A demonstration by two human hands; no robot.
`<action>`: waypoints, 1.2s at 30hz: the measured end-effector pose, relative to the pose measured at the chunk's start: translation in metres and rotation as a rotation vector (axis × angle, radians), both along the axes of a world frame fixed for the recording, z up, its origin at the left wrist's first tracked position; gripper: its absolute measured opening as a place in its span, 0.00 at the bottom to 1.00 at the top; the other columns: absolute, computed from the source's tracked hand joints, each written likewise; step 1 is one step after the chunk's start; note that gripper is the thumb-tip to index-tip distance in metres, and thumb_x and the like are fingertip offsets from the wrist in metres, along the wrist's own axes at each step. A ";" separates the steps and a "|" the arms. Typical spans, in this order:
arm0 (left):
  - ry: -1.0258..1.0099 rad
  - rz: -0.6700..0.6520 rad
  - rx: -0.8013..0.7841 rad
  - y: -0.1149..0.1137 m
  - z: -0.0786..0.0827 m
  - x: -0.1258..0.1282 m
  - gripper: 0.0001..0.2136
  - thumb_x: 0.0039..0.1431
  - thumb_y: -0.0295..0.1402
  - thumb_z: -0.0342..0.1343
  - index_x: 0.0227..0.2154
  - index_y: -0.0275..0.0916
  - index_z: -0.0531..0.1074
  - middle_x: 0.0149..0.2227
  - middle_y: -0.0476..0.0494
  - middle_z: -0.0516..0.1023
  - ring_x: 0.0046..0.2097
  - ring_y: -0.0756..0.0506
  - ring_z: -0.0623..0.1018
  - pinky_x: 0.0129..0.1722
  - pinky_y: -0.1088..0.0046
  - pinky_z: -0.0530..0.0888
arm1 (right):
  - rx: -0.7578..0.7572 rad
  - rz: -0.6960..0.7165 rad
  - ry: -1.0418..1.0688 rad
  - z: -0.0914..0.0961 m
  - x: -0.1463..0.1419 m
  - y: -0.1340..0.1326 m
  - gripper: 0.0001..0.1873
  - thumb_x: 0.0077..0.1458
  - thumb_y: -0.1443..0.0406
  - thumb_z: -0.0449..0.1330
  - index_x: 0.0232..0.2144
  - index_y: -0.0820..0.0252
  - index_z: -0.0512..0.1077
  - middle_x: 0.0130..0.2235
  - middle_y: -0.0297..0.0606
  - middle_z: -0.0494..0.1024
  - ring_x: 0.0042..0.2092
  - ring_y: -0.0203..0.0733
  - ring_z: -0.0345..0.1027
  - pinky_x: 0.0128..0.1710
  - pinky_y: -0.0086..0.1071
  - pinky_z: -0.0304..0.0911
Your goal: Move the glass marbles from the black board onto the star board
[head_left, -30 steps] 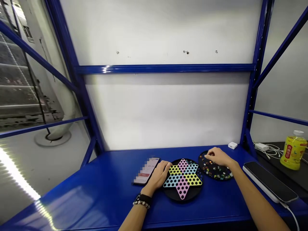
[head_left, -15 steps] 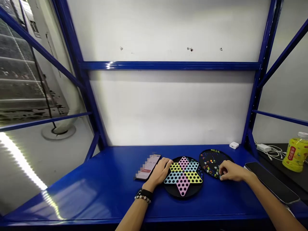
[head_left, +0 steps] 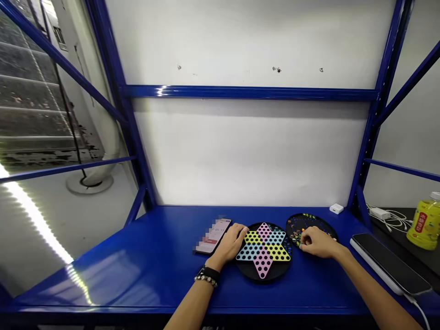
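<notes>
My left hand [head_left: 229,244] rests on the left edge of a Chinese checkers board [head_left: 248,269], a black round board with a star of pink, yellow and blue dotted points, right beside a phone [head_left: 213,236] whose screen is pixelated. My right hand [head_left: 318,243] is curled low over a round black tray [head_left: 311,219] of many coloured glass marbles, its fingertips down among them. The hand hides much of the tray. Whether those fingers hold a marble is hidden.
The blue steel shelf top [head_left: 137,275] carries everything, with a blue frame and white wall behind. A white charger [head_left: 336,209] sits at the back. To the right lie a dark tablet-like device [head_left: 390,261], cables [head_left: 392,220] and a yellow bottle [head_left: 421,227].
My right hand has moved left across the tray from its lower right edge, back over the marbles. My left hand stays on the board. The view has tilted slightly.
</notes>
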State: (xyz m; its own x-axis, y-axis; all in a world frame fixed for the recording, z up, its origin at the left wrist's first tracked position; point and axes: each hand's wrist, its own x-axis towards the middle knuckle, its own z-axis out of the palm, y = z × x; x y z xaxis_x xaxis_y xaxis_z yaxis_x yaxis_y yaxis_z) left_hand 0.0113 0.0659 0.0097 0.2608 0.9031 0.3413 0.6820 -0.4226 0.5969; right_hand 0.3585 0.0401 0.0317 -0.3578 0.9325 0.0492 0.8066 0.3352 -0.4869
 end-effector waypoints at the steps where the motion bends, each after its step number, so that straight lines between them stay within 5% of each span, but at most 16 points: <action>1: -0.001 -0.002 0.001 0.000 0.000 0.000 0.22 0.68 0.49 0.38 0.39 0.42 0.75 0.43 0.43 0.77 0.47 0.42 0.75 0.52 0.64 0.69 | 0.015 0.001 0.028 0.002 -0.003 0.004 0.07 0.48 0.65 0.59 0.21 0.60 0.72 0.22 0.33 0.74 0.26 0.35 0.64 0.27 0.27 0.53; 7: -0.007 0.002 -0.001 0.002 -0.002 0.000 0.23 0.68 0.49 0.38 0.39 0.41 0.75 0.43 0.42 0.77 0.47 0.41 0.74 0.52 0.63 0.69 | 0.070 0.033 0.106 0.016 -0.048 0.047 0.08 0.49 0.65 0.57 0.29 0.61 0.77 0.24 0.33 0.75 0.26 0.34 0.64 0.27 0.27 0.56; 13: -0.001 -0.008 -0.015 0.002 -0.003 -0.001 0.22 0.68 0.48 0.38 0.40 0.41 0.74 0.43 0.42 0.77 0.47 0.42 0.74 0.53 0.63 0.69 | 0.080 0.027 -0.027 0.008 -0.090 0.070 0.13 0.47 0.68 0.60 0.36 0.59 0.81 0.30 0.38 0.80 0.34 0.41 0.71 0.33 0.29 0.60; 19: -0.008 -0.001 -0.012 0.002 -0.002 0.000 0.22 0.68 0.48 0.39 0.39 0.41 0.74 0.43 0.42 0.77 0.47 0.42 0.74 0.53 0.63 0.68 | 0.122 -0.086 0.284 0.006 -0.041 0.068 0.16 0.56 0.62 0.54 0.37 0.62 0.80 0.37 0.42 0.83 0.38 0.44 0.74 0.40 0.32 0.66; 25: -0.020 -0.006 -0.009 0.004 -0.004 -0.001 0.21 0.68 0.48 0.39 0.39 0.41 0.75 0.43 0.42 0.77 0.47 0.41 0.74 0.52 0.63 0.68 | 0.056 -0.178 0.282 0.000 0.015 0.073 0.12 0.52 0.61 0.59 0.35 0.62 0.79 0.36 0.42 0.82 0.40 0.45 0.74 0.42 0.33 0.65; 32: -0.050 -0.005 0.014 0.006 -0.007 -0.001 0.21 0.67 0.49 0.41 0.38 0.41 0.76 0.41 0.43 0.78 0.46 0.41 0.75 0.51 0.63 0.69 | -0.051 -0.067 0.125 -0.007 0.001 0.069 0.16 0.46 0.63 0.65 0.40 0.61 0.79 0.40 0.41 0.80 0.41 0.43 0.73 0.39 0.31 0.65; 36: -0.049 -0.011 0.012 0.007 -0.007 -0.001 0.21 0.67 0.48 0.41 0.39 0.41 0.75 0.42 0.42 0.78 0.46 0.41 0.75 0.52 0.63 0.68 | -0.001 -0.121 0.005 -0.011 -0.010 0.067 0.26 0.44 0.61 0.69 0.49 0.56 0.75 0.46 0.43 0.77 0.45 0.46 0.71 0.44 0.34 0.64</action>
